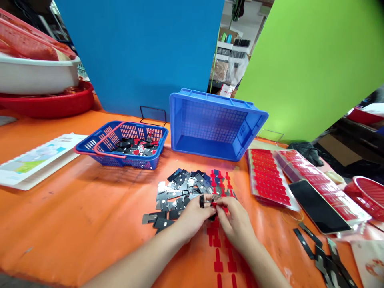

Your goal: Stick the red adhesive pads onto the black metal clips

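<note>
My left hand (pixel 192 218) and my right hand (pixel 235 224) meet at the middle of the orange table (pixel 75 216), fingertips pinched together on a small black piece with a red sticker (pixel 212 205). Just beyond them lies a pile of flat black and silver pieces (pixel 180 188), some bearing red stickers. Under my wrists sits a clear sheet of red stickers (pixel 220 250).
A small blue basket with red handles (pixel 120 146) holds finished pieces at the left. A big blue crate (pixel 216 124) lies tipped on its side behind. Red sticker sheets (pixel 270 180), a phone (pixel 318 206), loose black strips (pixel 324 256) and a red basket (pixel 367 196) lie right.
</note>
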Motion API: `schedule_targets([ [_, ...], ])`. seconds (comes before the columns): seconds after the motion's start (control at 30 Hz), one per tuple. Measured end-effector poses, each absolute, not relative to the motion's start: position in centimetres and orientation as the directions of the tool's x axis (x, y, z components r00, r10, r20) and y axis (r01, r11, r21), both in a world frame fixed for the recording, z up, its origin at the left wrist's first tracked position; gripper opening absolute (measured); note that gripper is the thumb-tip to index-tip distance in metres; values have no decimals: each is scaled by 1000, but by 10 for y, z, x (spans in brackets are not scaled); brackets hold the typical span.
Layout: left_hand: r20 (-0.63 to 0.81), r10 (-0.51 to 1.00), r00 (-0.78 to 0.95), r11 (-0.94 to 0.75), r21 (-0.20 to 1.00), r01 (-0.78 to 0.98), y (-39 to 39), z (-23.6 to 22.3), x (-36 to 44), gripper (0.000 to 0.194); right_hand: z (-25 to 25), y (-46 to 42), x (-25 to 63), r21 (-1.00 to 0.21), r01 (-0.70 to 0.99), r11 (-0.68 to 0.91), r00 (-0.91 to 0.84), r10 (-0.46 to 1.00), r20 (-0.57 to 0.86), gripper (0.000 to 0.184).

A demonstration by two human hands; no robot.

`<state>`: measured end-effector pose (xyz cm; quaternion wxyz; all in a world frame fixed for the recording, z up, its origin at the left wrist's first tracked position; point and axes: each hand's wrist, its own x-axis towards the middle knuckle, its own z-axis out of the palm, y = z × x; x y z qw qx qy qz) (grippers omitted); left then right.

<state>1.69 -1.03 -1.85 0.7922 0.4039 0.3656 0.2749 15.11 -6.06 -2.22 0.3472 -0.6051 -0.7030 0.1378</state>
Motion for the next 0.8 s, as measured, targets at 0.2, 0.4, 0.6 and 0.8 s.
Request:
schedule_targets([
  [0.2, -282, 778, 561, 452, 872, -189, -11, -21, 20, 27, -22, -59, 146, -657, 715, 239, 83, 904, 419, 7],
  [0.4, -233, 774, 589, 390, 908, -152, -14, -21, 18, 24, -21, -54, 146, -870, 490, 52, 259, 945, 202, 9],
  [0.6, -223, 784, 579, 358, 925, -127, -15, -25, 19, 19, -18, -54, 145, -905, 421, -54, 340, 935, 103, 13],
  [0.8, -221, 774, 593, 369, 919, -138, -15, -25, 19, 16, -17, -54, 144, -903, 423, -73, 354, 931, 91, 14],
])
